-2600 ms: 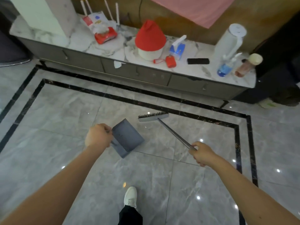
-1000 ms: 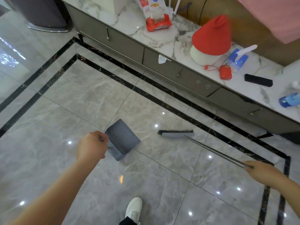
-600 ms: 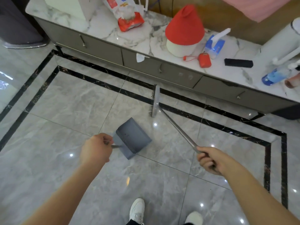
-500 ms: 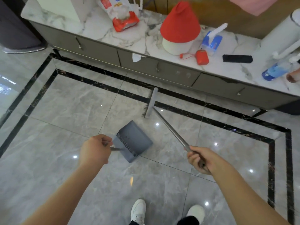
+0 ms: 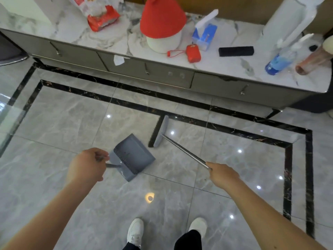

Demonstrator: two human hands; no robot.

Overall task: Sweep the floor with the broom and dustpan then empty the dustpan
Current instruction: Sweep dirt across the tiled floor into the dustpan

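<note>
Hands forward: left hand (image 5: pixel 86 166) gripping dustpan (image 5: pixel 132 156), right hand (image 5: pixel 223 175) broom (image 5: pixel 177 146).

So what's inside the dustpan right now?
The dustpan, held by the left hand on its handle, shows only its bare grey tray and ribbed comb edge; no visible debris. Fine dust would be too small to tell. The broom head sits just beside its mouth.

Head view, looking steeply down; floor (image 5: pixel 63 123) near.
</note>
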